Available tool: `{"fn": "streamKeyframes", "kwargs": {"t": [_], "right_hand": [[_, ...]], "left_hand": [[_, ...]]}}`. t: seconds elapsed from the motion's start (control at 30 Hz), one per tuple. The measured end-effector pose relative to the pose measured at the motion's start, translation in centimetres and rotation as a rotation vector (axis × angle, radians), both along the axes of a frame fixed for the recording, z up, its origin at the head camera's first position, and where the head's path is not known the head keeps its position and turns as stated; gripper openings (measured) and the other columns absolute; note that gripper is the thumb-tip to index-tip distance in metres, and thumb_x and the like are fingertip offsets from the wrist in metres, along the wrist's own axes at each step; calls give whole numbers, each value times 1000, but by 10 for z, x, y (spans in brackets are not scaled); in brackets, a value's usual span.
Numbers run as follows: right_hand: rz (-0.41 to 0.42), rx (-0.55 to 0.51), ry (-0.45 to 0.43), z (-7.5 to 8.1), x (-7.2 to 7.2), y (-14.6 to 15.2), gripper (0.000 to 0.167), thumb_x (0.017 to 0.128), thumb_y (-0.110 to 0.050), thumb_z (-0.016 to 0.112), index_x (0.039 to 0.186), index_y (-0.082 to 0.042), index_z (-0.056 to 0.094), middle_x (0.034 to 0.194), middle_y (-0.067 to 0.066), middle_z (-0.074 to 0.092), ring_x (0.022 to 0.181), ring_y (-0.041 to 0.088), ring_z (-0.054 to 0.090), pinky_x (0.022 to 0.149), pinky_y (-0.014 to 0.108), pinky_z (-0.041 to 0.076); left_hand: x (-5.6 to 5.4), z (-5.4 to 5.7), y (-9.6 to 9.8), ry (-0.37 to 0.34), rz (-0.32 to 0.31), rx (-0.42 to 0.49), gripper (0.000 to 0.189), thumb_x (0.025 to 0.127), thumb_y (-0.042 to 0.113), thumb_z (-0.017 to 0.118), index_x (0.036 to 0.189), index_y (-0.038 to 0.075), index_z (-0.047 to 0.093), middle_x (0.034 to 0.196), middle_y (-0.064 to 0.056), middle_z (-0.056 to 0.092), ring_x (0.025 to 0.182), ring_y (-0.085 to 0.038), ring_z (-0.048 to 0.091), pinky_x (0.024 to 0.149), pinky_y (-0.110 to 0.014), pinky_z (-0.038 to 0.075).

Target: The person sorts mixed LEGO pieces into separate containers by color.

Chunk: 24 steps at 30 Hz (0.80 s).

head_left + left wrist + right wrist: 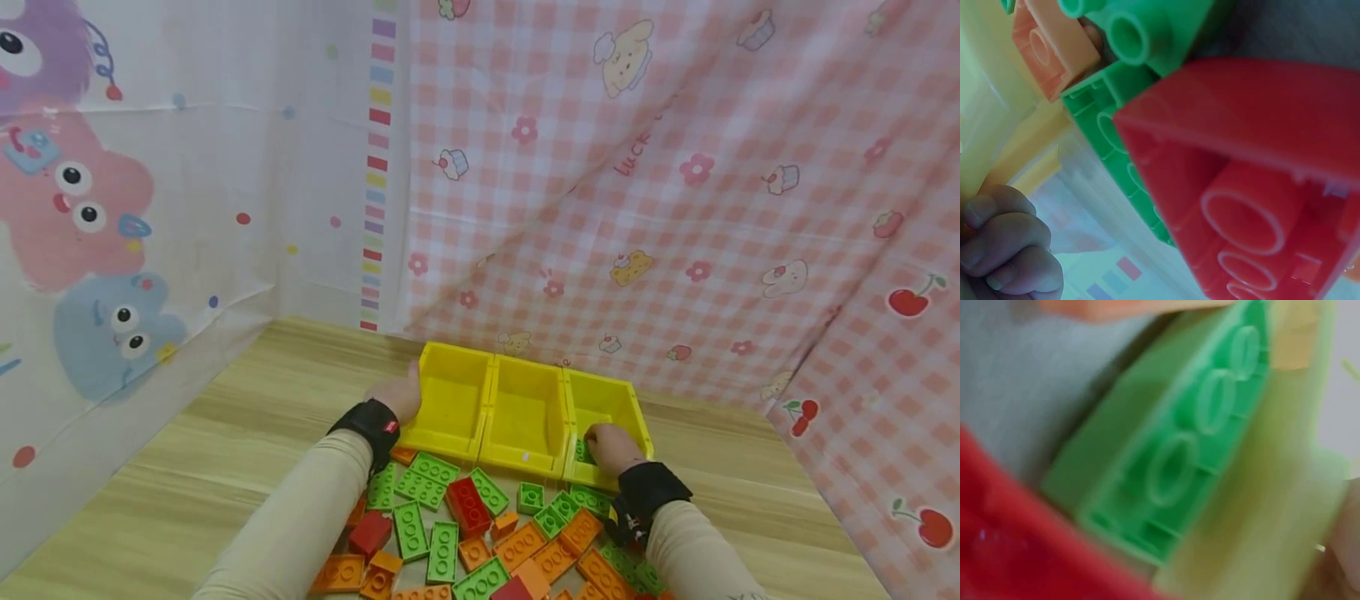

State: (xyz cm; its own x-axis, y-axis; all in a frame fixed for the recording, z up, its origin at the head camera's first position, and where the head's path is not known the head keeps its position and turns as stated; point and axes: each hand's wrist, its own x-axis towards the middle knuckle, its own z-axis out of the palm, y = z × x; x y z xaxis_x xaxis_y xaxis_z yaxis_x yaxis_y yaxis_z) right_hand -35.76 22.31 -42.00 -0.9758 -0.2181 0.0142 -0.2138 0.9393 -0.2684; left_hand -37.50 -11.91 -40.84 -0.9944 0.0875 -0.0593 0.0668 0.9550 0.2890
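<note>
A yellow bin (523,454) with three compartments stands against the cloth backdrop. My left hand (397,396) grips its left end, thumb up along the wall; the curled fingers (1013,240) show at the lower left of the left wrist view. Inside the right compartment, my right hand (615,448) has its fingers bent at a green toy brick (582,452), which it appears to pinch. The fingertips there are partly hidden. In the right wrist view, only a dim part of this hand (1344,540) shows behind the bin's wall.
Loose bricks lie in front of the bin, among them a red brick (467,506), a green brick (442,552) and an orange brick (520,545). Patterned cloth (675,217) rises behind and at both sides. Wood-patterned tabletop (202,433) extends left and right.
</note>
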Motion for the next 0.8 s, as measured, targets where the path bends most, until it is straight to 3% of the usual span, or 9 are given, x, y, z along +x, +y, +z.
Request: {"fn": "streamKeyframes", "kwargs": {"t": [0.17, 0.3, 0.4, 0.5, 0.67, 0.8], "right_hand": [[108, -52, 88, 13, 20, 7, 28, 93, -3, 51, 118, 7, 57, 114, 22, 58, 106, 37, 55, 87, 48, 43], [180, -115, 159, 24, 44, 14, 20, 92, -7, 56, 111, -1, 62, 104, 11, 61, 93, 25, 59, 77, 40, 49], [257, -94, 111, 27, 65, 20, 15, 90, -9, 60, 103, -7, 65, 96, 1, 62, 84, 17, 59, 71, 34, 50], [332, -26, 53, 24, 80, 21, 17, 88, -10, 62, 104, -8, 66, 98, 1, 63, 87, 17, 61, 73, 33, 50], [419, 55, 9, 18, 92, 12, 23, 88, -15, 64, 110, -10, 64, 105, 2, 62, 97, 19, 59, 78, 34, 49], [421, 101, -24, 23, 100, 9, 14, 85, -16, 67, 99, -13, 66, 91, -3, 61, 80, 11, 59, 65, 29, 48]], "left_hand": [[-5, -5, 0, -18, -3, 0, 54, 102, 19, 31, 148, 1, 10, 81, -18, 63, 74, -33, 61, 68, -47, 48], [-7, -5, -1, -36, -4, -3, 55, 102, 19, 31, 149, 2, 8, 73, -15, 60, 68, -30, 59, 65, -45, 47], [-5, 0, 0, -39, -15, -9, 55, 102, 18, 31, 149, 1, 7, 79, -17, 62, 74, -32, 61, 69, -47, 47], [0, 6, 0, -44, -18, 1, 54, 102, 19, 28, 148, -1, 8, 89, -22, 64, 84, -37, 62, 75, -50, 47], [8, 13, 1, -53, 38, 62, 53, 104, 28, 15, 146, -5, 14, 100, -27, 63, 95, -39, 60, 82, -48, 44], [11, 14, 3, -34, 82, 119, 58, 103, 31, 9, 142, -8, 26, 106, -29, 61, 101, -41, 58, 87, -48, 43]]}}
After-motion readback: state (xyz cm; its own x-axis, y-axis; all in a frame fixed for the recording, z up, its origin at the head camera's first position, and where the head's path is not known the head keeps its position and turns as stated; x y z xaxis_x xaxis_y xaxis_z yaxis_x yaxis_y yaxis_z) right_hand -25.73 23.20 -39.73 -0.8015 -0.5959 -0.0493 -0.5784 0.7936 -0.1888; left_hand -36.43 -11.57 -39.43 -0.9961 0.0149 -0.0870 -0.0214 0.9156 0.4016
